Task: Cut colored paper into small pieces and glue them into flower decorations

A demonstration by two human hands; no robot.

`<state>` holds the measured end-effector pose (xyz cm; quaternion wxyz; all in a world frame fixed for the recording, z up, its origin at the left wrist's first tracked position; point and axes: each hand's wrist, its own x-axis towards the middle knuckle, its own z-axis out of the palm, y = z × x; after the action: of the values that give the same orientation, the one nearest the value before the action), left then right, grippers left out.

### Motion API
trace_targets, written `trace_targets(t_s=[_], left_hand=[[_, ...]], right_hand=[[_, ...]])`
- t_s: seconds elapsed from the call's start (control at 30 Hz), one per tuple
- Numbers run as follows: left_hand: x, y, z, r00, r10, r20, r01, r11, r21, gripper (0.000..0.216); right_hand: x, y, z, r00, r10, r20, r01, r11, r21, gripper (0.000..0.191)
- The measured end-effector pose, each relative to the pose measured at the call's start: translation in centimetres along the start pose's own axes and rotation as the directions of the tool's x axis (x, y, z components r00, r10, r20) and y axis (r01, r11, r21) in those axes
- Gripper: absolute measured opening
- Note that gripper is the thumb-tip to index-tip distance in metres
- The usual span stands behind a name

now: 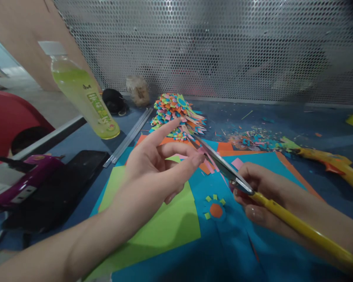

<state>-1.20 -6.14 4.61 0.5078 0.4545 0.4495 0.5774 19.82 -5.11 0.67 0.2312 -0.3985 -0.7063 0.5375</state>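
My right hand (261,196) grips a pair of scissors (235,174) with yellow handles, its blades pointing up and left. Between the thumb and a finger of my left hand (161,164) is a small pink paper strip (204,150), right at the blades; my left index finger stretches out above it. The blades look slightly apart around the strip. Below, an orange paper circle (216,210) with small green squares around part of it lies on a blue paper sheet (223,250). A light green sheet (153,235) lies under my left hand.
Behind my hands is a pile of colourful paper flowers (176,113). Paper scraps (255,139) and a yellow glue gun (332,158) lie right. Left are a drink bottle (84,94), clear sticks (129,137), a black phone (59,188) and a purple device (29,176). A perforated metal panel (211,47) stands behind.
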Motion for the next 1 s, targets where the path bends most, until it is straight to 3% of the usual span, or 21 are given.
trace_targets(t_s=[1.0], left_hand=[[-0.13, 0.08, -0.1, 1.0, 0.004, 0.023, -0.004, 1.0, 0.008, 0.054]], right_hand=[[0.14, -0.29, -0.2, 1.0, -0.015, 0.021, 0.015, 1.0, 0.022, 0.043]])
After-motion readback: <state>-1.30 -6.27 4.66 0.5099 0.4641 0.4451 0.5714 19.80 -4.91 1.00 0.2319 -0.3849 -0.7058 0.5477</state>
